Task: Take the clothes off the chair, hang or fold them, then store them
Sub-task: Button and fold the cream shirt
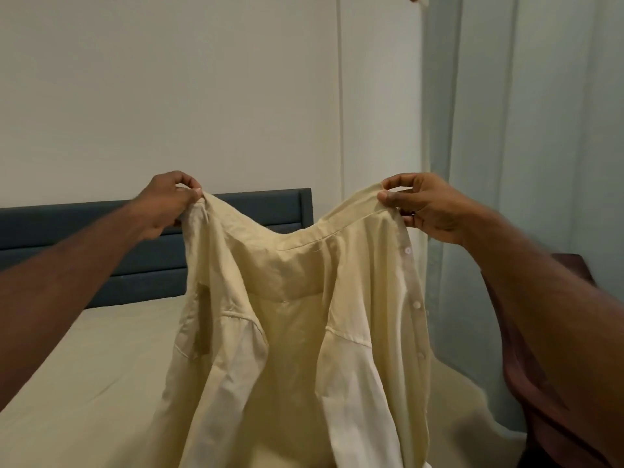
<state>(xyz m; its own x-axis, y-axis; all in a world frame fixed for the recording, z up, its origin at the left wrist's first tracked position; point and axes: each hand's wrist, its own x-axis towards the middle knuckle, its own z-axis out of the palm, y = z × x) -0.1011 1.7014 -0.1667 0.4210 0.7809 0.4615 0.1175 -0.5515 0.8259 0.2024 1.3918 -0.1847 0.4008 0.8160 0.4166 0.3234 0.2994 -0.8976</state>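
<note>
Bedroom, beige-sheeted bed (84, 366) with dark blue headboard. Above the bed, a pale yellow cotton button shirt (290, 332) is held spread, collar ends pinched by left hand (165, 204) and right hand (429, 207). Folding not begun; storing left. Maroon cloth (547, 383) right of bed, possibly another garment.

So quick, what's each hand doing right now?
Left hand: pinching the collar end of the pale yellow button-up cotton shirt.
Right hand: pinching the shirt's other collar end.

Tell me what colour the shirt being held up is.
Pale cream-yellow, plain, with white buttons. The shirt shows best in the head view.
</note>
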